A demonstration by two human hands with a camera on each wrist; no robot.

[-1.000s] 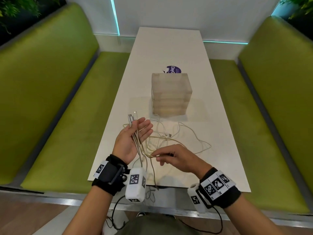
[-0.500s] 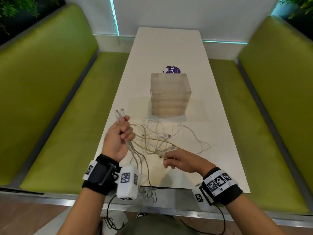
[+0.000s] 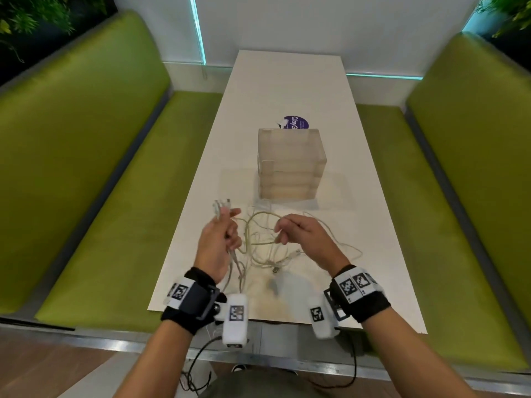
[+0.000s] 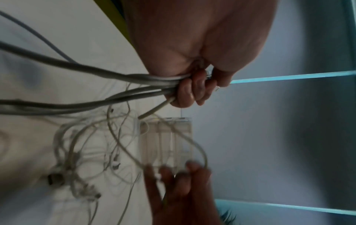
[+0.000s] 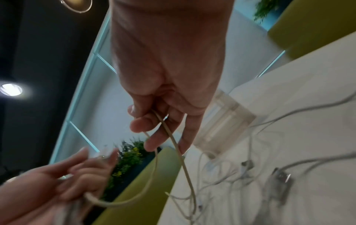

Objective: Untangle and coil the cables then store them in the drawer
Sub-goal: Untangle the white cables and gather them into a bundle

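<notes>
Left grip: my left hand [image 3: 219,239] is closed round a bundle of cable runs [image 4: 123,79], fingers [image 4: 187,91] curled tight over them, with the plug ends [image 3: 221,206] sticking up above my fist. I hold them together there so the gathered ends cannot slip back into the mess.

Right grip: my right hand [image 3: 301,234] pinches one yellowish cable loop [image 3: 258,219] between thumb and fingertips [image 5: 140,124], lifted off the table [image 3: 287,81]. A light pinch lets the strand slide as I draw it clear of the others.

Why apart: the two hands are held apart with the loop arching between them, so I can see which strand crosses which.

Cables: the rest of the tangle [image 3: 275,254] lies on the near part of the table between and just beyond my hands, thin white leads and a metal-ended plug [image 3: 275,270] mixed in. Some strands hang over the near table edge.

Drawer: the clear drawer unit [image 3: 290,165] stands just behind the tangle, and as far as I can tell its drawers are pushed in.

Stage: I judge this as early untangling; nothing is coiled yet.

Risk: pulling the loop hard could cinch a knot in the thin leads.
</notes>
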